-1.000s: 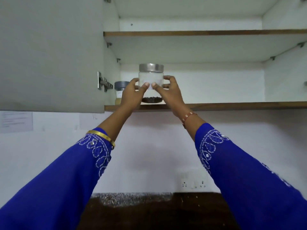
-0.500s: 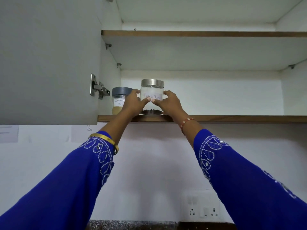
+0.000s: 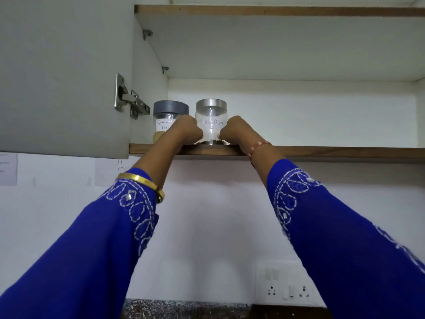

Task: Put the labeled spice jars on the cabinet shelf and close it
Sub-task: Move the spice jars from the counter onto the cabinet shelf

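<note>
Two labelled spice jars stand on the lower cabinet shelf [image 3: 322, 151]. The black pepper jar [image 3: 211, 122] has a silver metal lid and a white handwritten label reading "Black Pepper"; dark peppercorns lie at its bottom. Just to its left, near the cabinet's side wall, stands the garam masala jar [image 3: 169, 119] with a grey lid; its label shows "Garam" and below it "Ma", the rest hidden behind the left hand [image 3: 187, 131]. The left hand and the right hand [image 3: 235, 132] both clasp the black pepper jar from either side, fingers curled around its lower half, while its base rests on the shelf. The cabinet door [image 3: 64, 72] is swung open at left, one metal hinge [image 3: 130, 102] showing. One upper shelf [image 3: 276, 10] is above
</note>
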The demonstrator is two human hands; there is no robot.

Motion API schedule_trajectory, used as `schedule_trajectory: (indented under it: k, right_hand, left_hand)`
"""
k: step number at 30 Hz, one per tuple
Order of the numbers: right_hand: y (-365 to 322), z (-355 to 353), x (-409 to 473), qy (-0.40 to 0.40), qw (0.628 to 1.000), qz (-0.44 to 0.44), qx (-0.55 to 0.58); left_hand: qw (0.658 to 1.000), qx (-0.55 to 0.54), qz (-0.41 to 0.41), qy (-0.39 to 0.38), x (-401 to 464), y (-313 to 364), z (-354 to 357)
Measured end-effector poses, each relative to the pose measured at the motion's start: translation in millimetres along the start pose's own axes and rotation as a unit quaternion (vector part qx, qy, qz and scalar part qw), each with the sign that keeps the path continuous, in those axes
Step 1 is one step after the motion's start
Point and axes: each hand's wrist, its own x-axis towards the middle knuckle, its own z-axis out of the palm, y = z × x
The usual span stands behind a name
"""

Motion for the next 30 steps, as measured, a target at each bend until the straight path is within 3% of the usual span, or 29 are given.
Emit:
schedule_trajectory:
  k: [4,7,10,14,21,30]
  right_hand:
    - [1,-9,-12,-0.017,0.998,0.001,0.062]
    - [6,-12,-28,0.035,0.991,-0.058,0.113]
    - [13,-16,-66,0.120,0.970,-0.115,0.179]
    - [31,-14,-130,0.136,0.942,-0.142,0.274]
    - [86,-18,-249,0.145,0.937,-0.071,0.310]
    - [181,-20,-402,0.172,0.933,0.125,0.290]
  left_hand:
    - [0.996,-0.081,0.000,0.027,-10,0,0]
    - [0.983,-0.150,0.041,0.099,-32,4,3]
    - [0.950,-0.254,0.074,0.167,-68,7,11]
    - [0.896,-0.392,0.058,0.202,-122,8,28]
    - [0.887,-0.447,0.027,0.112,-234,24,80]
    - [0.872,-0.482,-0.049,-0.068,-371,20,169]
